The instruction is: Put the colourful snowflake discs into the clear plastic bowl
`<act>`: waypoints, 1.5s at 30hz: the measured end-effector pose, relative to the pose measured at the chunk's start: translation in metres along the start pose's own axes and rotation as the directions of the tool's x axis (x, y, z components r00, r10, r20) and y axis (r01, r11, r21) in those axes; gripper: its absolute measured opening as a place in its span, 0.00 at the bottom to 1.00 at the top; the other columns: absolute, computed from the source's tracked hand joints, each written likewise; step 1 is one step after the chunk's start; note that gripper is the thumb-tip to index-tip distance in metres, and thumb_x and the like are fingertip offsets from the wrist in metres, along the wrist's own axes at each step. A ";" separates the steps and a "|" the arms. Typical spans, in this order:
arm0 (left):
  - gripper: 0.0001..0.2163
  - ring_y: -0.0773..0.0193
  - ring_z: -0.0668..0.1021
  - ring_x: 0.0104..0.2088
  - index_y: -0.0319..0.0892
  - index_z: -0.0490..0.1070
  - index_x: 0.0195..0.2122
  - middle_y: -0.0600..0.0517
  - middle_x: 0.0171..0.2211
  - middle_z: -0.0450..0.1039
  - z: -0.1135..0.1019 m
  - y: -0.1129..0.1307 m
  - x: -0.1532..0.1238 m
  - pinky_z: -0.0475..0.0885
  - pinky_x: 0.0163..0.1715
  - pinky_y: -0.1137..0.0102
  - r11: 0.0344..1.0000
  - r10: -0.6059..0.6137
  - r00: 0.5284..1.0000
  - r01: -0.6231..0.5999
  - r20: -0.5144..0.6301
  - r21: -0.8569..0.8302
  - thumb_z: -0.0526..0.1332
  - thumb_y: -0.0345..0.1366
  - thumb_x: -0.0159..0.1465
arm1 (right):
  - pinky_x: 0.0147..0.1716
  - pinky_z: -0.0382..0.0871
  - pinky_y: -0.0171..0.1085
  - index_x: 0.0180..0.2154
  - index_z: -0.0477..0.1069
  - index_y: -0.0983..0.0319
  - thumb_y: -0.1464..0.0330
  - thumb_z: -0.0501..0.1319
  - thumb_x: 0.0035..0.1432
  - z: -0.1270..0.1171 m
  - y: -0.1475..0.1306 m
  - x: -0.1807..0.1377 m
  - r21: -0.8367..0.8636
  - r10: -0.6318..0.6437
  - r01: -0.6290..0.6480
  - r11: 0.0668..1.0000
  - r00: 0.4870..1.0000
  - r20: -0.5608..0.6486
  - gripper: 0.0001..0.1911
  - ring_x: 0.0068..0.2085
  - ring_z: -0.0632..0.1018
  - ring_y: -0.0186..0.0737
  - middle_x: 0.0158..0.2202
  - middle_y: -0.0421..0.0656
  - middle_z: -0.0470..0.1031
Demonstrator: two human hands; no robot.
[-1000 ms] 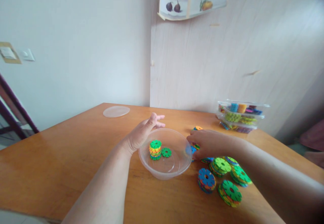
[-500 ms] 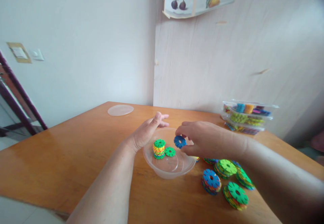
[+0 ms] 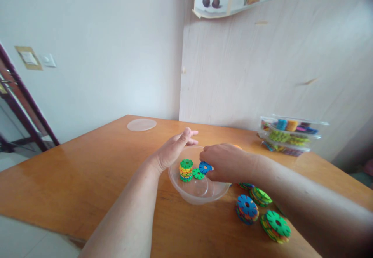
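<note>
A clear plastic bowl (image 3: 190, 199) stands on the table between my hands. Inside it, a stack of notched plastic discs (image 3: 186, 171) with a green one on top sits beside a single green disc (image 3: 198, 174). My right hand (image 3: 223, 161) reaches over the bowl's right side and pinches a blue notched disc (image 3: 204, 168) between thumb and fingers. The blue disc overlaps the edge of the green one in view; whether they touch I cannot tell. At the bowl's left rim, my left hand (image 3: 174, 149) is open with fingers stretched out, its fingertips near the far rim.
Stacks of discs lie right of the bowl, including a blue-topped stack (image 3: 247, 209) and a green-topped stack (image 3: 276, 227); my right forearm hides others. Stacked clear containers (image 3: 294, 135) stand at the back right. A round translucent lid (image 3: 142, 124) lies at the far left.
My right hand has lowered the blue disc leftward, closer to the single green disc in the bowl. My left hand stays by the rim. The whole view has shifted slightly.
</note>
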State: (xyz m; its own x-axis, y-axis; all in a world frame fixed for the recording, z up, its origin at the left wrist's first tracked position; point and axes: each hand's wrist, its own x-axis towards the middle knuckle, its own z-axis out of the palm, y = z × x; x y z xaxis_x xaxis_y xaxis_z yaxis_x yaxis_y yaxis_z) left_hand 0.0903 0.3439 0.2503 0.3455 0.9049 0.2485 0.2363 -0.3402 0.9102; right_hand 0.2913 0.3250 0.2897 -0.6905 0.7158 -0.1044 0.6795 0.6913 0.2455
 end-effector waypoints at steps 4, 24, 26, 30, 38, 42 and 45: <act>0.42 0.45 0.74 0.61 0.41 0.67 0.64 0.39 0.53 0.79 0.001 0.002 -0.001 0.55 0.67 0.47 1.000 0.002 1.000 -0.002 -0.001 0.003 0.39 0.68 0.66 | 0.33 0.68 0.41 0.41 0.79 0.65 0.68 0.60 0.57 0.005 -0.003 0.011 -0.024 -0.017 0.018 1.000 0.999 0.049 0.12 0.41 0.82 0.53 0.43 0.54 0.81; 0.40 0.46 0.73 0.62 0.42 0.68 0.64 0.41 0.55 0.77 -0.001 -0.004 0.001 0.57 0.67 0.49 1.000 0.014 1.000 -0.014 0.010 -0.007 0.39 0.67 0.67 | 0.38 0.66 0.39 0.41 0.78 0.61 0.66 0.60 0.60 0.013 0.050 -0.053 0.095 0.175 -0.179 0.979 0.983 0.053 0.10 0.43 0.80 0.47 0.44 0.49 0.81; 0.41 0.46 0.72 0.62 0.41 0.68 0.64 0.40 0.56 0.77 0.000 -0.004 0.001 0.58 0.67 0.50 1.000 0.008 1.000 -0.007 0.010 -0.030 0.39 0.67 0.66 | 0.37 0.67 0.39 0.41 0.79 0.60 0.63 0.63 0.58 0.017 0.046 -0.051 0.137 0.126 -0.138 0.981 0.988 0.090 0.12 0.42 0.81 0.48 0.44 0.49 0.82; 0.41 0.45 0.72 0.63 0.41 0.69 0.63 0.40 0.56 0.77 0.000 -0.004 0.001 0.59 0.66 0.50 0.999 0.000 1.000 0.001 0.011 -0.043 0.40 0.68 0.66 | 0.41 0.70 0.40 0.47 0.79 0.58 0.63 0.64 0.55 0.023 0.037 -0.043 0.202 0.075 -0.094 0.975 0.992 0.099 0.17 0.45 0.81 0.49 0.46 0.48 0.82; 0.41 0.45 0.72 0.62 0.41 0.68 0.64 0.40 0.55 0.77 0.001 -0.004 0.000 0.57 0.67 0.48 0.999 0.011 1.000 -0.011 0.009 -0.032 0.40 0.68 0.66 | 0.44 0.69 0.41 0.49 0.77 0.61 0.62 0.64 0.56 0.020 0.058 -0.055 0.208 0.180 -0.177 0.962 0.984 0.006 0.19 0.48 0.80 0.50 0.50 0.50 0.80; 0.39 0.45 0.73 0.62 0.44 0.67 0.65 0.42 0.54 0.78 -0.002 -0.005 0.001 0.55 0.67 0.48 0.999 0.013 1.000 -0.013 0.007 0.044 0.39 0.66 0.67 | 0.43 0.68 0.41 0.53 0.75 0.61 0.60 0.61 0.61 -0.001 0.051 -0.055 0.215 0.283 -0.246 0.945 0.945 -0.164 0.21 0.46 0.79 0.49 0.49 0.49 0.80; 0.39 0.46 0.72 0.62 0.44 0.66 0.65 0.42 0.54 0.78 -0.003 -0.005 0.000 0.55 0.67 0.48 0.998 0.015 1.000 -0.016 0.008 0.058 0.38 0.65 0.68 | 0.41 0.68 0.41 0.52 0.76 0.59 0.60 0.61 0.60 -0.010 0.029 -0.043 0.214 0.186 -0.146 0.966 0.966 -0.179 0.20 0.45 0.80 0.48 0.48 0.47 0.80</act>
State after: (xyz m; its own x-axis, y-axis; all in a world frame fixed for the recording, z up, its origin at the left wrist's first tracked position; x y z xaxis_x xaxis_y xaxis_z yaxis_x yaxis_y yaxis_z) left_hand 0.0865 0.3468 0.2468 0.3562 0.8975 0.2600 0.2835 -0.3689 0.8852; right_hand 0.3377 0.3132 0.3113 -0.5854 0.8022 0.1171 0.8101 0.5845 0.0459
